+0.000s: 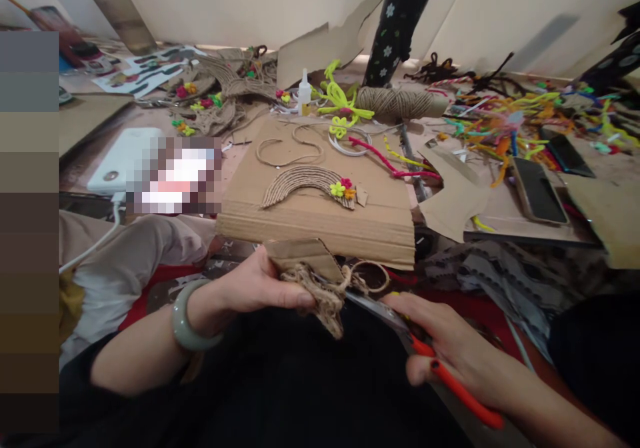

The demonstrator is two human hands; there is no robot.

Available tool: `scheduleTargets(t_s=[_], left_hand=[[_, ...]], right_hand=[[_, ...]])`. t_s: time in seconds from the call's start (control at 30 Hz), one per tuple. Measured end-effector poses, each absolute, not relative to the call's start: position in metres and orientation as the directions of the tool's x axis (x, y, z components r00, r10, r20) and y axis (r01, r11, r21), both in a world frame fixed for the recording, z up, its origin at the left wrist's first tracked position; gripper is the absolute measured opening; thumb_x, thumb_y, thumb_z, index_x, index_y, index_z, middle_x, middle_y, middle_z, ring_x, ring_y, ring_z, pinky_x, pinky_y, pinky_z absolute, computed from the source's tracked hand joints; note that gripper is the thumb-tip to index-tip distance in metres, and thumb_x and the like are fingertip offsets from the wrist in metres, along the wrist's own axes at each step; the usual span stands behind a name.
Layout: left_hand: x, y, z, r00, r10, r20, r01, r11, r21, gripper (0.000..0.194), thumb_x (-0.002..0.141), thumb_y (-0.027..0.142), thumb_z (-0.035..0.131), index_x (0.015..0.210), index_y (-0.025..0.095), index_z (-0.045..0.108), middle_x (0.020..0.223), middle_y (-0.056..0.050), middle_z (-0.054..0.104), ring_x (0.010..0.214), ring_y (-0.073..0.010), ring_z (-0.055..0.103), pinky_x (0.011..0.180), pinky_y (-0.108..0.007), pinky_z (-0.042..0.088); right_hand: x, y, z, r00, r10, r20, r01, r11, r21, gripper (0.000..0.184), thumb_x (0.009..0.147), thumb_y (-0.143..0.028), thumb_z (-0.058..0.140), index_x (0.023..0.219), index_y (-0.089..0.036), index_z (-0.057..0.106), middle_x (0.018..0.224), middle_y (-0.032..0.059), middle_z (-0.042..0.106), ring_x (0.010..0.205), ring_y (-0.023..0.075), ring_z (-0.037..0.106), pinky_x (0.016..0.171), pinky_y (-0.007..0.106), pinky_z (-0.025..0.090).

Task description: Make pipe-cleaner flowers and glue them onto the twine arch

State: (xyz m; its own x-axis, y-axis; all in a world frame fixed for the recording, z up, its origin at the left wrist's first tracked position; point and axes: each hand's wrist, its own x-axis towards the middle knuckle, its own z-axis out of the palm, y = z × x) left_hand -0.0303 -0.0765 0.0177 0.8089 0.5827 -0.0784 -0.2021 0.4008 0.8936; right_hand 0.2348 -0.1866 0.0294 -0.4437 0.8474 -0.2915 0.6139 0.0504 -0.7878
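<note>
My left hand (260, 281) is closed on a piece of cardboard (303, 258) together with a bunch of jute twine (317, 295), the thumb pressed over the twine. In my right hand (435, 331) is a pair of scissors (465, 395) with orange-red handles. The blades point left, and their tips reach into the twine, partly hidden by it. A loop of twine (373, 278) hangs beside the blades. Beyond my hands, a twine arch (300, 180) with small pink, yellow and orange flowers (344, 188) lies on a cardboard sheet (385, 225).
A twine spool (395, 103), a glue bottle (304, 93) and yellow pipe cleaners (340, 95) stand or lie behind the cardboard. To the right are a phone (540, 191) and a colourful heap of pipe cleaners (510, 128). A white power bank (125, 158) with a cable sits left.
</note>
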Motion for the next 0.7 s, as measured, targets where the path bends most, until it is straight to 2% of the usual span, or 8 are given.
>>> scheduleTargets(t_s=[0.1, 0.2, 0.4, 0.57, 0.7], left_hand=[[-0.028, -0.08, 0.015, 0.809, 0.578, -0.104, -0.198, 0.436, 0.878, 0.026, 0.064, 0.026, 0.081, 0.084, 0.012, 0.072, 0.071, -0.005, 0.07, 0.056, -0.0128, 0.061, 0.054, -0.022, 0.052], [-0.027, -0.082, 0.011, 0.794, 0.601, -0.092, -0.235, 0.442, 0.866, 0.025, 0.065, 0.025, 0.08, 0.085, 0.014, 0.072, 0.071, -0.005, 0.071, 0.057, -0.0127, 0.062, 0.055, -0.021, 0.052], [-0.023, -0.083, 0.009, 0.772, 0.636, 0.015, -0.349, 0.404, 0.845, 0.019, 0.071, 0.019, 0.075, 0.09, 0.017, 0.073, 0.073, -0.004, 0.071, 0.058, -0.0112, 0.062, 0.055, -0.019, 0.052], [-0.021, -0.082, 0.01, 0.733, 0.677, 0.063, -0.395, 0.348, 0.85, 0.02, 0.071, 0.014, 0.075, 0.091, 0.019, 0.074, 0.075, -0.002, 0.072, 0.061, -0.0101, 0.062, 0.059, -0.018, 0.053], [-0.021, -0.082, 0.008, 0.726, 0.687, 0.044, -0.396, 0.365, 0.843, 0.022, 0.071, 0.013, 0.075, 0.092, 0.019, 0.074, 0.074, -0.002, 0.072, 0.06, -0.0102, 0.062, 0.056, -0.017, 0.052]], right_hand=[[0.234, -0.187, 0.028, -0.43, 0.857, -0.284, 0.639, 0.068, -0.766, 0.06, 0.075, -0.07, 0.054, 0.11, -0.021, 0.058, 0.085, 0.0021, 0.06, 0.07, 0.0151, 0.055, 0.065, 0.025, 0.047], [0.231, -0.187, 0.026, -0.411, 0.878, -0.246, 0.641, 0.087, -0.762, 0.06, 0.074, -0.072, 0.054, 0.104, -0.02, 0.06, 0.081, 0.0025, 0.061, 0.066, 0.0145, 0.054, 0.062, 0.025, 0.047], [0.22, -0.189, 0.022, -0.407, 0.894, -0.189, 0.604, 0.108, -0.79, 0.048, 0.081, -0.059, 0.058, 0.108, -0.019, 0.058, 0.086, 0.0029, 0.064, 0.069, 0.0145, 0.058, 0.061, 0.022, 0.048], [0.216, -0.189, 0.02, -0.393, 0.902, -0.18, 0.591, 0.097, -0.801, 0.058, 0.079, -0.071, 0.047, 0.099, -0.018, 0.059, 0.08, 0.0032, 0.062, 0.066, 0.0153, 0.057, 0.06, 0.024, 0.049], [0.216, -0.19, 0.015, -0.389, 0.909, -0.151, 0.616, 0.135, -0.776, 0.047, 0.082, -0.062, 0.052, 0.095, -0.018, 0.059, 0.074, 0.0014, 0.06, 0.062, 0.0133, 0.055, 0.055, 0.022, 0.046]])
